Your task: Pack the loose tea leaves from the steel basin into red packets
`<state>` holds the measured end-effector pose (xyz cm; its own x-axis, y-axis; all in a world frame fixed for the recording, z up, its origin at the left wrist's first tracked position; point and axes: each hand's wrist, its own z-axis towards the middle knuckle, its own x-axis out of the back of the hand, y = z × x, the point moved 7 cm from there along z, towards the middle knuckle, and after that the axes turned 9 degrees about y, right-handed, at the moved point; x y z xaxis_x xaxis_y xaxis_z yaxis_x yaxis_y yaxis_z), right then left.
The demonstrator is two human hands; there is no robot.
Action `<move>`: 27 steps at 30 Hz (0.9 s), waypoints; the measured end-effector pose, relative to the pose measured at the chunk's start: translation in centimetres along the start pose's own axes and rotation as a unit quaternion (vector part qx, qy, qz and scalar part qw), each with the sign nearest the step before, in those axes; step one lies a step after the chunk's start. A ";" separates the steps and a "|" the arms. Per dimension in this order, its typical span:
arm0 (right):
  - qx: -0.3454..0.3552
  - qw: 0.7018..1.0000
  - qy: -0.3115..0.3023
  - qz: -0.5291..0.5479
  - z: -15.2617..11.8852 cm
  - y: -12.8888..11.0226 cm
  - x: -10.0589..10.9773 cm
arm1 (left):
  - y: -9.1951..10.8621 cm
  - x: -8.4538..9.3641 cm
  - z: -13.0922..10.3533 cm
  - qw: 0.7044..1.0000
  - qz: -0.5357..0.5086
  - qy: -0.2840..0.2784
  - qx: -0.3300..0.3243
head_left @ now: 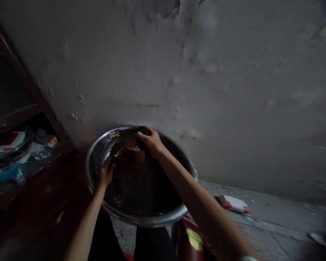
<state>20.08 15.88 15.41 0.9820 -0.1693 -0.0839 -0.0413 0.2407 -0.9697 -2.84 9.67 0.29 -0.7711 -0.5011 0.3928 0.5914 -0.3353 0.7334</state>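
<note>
A wide metal basin point(141, 219) holds dark, crumbly soil point(136, 188). Inside it, near the back, lies a reddish-brown pot point(136, 155), tilted, its outline dim. My right hand point(150, 140) is at the basin's back, above the soil, its fingers curled around a dark clump point(143, 129). At the left side of the basin, my left hand point(106, 174) is beside the brown pot; its fingertips are dark, and whether they grip the pot's edge is unclear.
A grey, peeling wall point(206, 90) rises behind the basin. Shelves at the left hold a blue basin point(8, 172) and plastic bags. A dark red bag point(188, 239) stands below, and a white-and-red packet point(233, 204) lies on the floor at the right.
</note>
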 end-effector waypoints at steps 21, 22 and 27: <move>0.248 0.893 -0.217 -0.306 -2.2 2.7 -7.5 | 0.5 2.1 0.0 0.995 0.000 0.100 -0.015; 0.266 0.895 -0.209 -0.290 -2.2 2.3 -7.1 | 0.4 2.2 0.0 0.994 0.008 0.107 -0.011; 0.370 0.886 -0.184 -0.212 -3.8 0.1 -4.1 | -0.3 3.7 0.2 0.982 0.050 0.172 0.056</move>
<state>15.33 13.00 14.82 0.8794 -0.1053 0.4642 0.3448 0.8133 -0.4687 -5.95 8.07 1.60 -0.5743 -0.7734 0.2684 0.6155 -0.1916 0.7645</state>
